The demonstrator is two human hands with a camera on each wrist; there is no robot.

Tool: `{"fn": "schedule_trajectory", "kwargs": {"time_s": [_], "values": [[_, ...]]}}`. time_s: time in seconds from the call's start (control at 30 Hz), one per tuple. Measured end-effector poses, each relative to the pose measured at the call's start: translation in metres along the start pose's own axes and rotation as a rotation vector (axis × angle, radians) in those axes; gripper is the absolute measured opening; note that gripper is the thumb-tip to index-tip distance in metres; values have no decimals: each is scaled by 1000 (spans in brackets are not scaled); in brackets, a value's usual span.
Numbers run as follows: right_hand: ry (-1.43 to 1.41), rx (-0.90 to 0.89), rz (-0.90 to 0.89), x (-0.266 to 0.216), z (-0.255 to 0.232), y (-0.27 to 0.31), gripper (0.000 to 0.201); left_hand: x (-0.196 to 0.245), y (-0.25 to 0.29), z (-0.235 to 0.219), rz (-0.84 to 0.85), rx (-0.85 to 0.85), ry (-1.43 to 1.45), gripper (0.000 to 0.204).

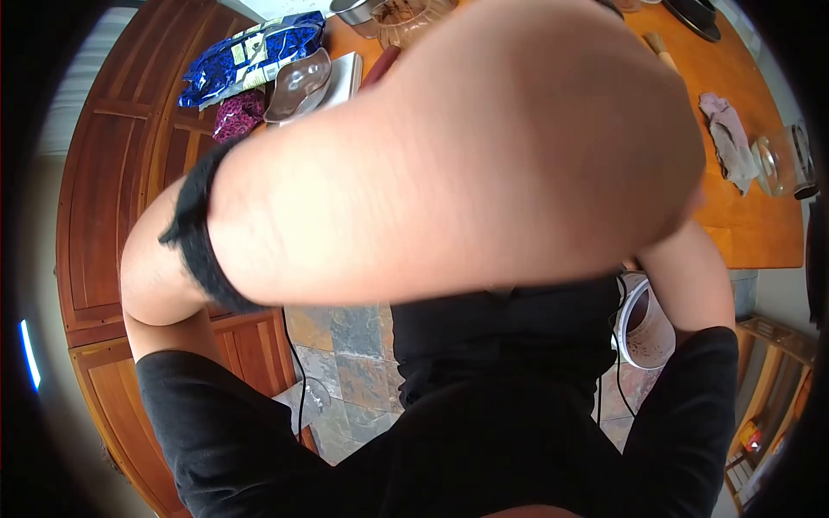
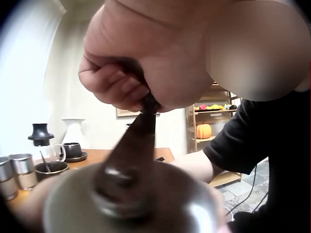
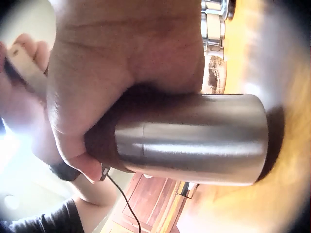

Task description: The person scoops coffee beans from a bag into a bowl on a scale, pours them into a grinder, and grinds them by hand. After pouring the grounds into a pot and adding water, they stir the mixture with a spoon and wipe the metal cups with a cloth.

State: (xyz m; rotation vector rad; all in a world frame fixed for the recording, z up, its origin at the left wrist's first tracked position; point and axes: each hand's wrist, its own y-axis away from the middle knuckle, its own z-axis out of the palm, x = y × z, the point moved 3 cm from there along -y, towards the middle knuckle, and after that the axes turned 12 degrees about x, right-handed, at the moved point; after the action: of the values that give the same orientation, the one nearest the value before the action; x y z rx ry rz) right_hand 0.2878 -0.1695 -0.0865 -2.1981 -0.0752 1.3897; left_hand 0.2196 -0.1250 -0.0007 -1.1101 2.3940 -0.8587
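A hand coffee grinder has a brushed metal body (image 3: pixel 209 138) with a brown sleeve around its upper part. My right hand (image 3: pixel 124 58) grips it at the sleeve, thumb wrapped round one side. The base is close to the wooden tabletop, above a dark shadow. In the left wrist view the crank arm (image 2: pixel 133 155) rises from the round metal lid (image 2: pixel 70 201). My left hand (image 2: pixel 146 58) curls its fingers round the dark knob (image 2: pixel 149 103) at the crank's end. Across the head view, my left forearm (image 1: pixel 345 207), with a black band, hides the grinder and most of both hands.
A blue bag (image 1: pixel 259 56), a brown glass dish (image 1: pixel 300 85) and a metal bowl (image 1: pixel 352 12) stand on the table's left. At its right are a pink-white cloth (image 1: pixel 727 138) and a glass jar (image 1: pixel 777 162). A white bucket (image 1: pixel 652 332) stands on the floor.
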Motion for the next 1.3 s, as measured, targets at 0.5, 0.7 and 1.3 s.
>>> {"fn": "schedule_trajectory", "kwargs": {"time_s": [0.5, 0.7, 1.3], "values": [[-437, -46, 235, 26, -17, -10, 50, -6, 72, -68, -328, -306, 26, 27], [-261, -103, 345, 6, -11, -9, 48, -32, 113, -78, -614, -332, -131, 33], [-210, -91, 133, -6, 10, -6, 26, -94, 18, -21, -719, -358, -219, 50]]}}
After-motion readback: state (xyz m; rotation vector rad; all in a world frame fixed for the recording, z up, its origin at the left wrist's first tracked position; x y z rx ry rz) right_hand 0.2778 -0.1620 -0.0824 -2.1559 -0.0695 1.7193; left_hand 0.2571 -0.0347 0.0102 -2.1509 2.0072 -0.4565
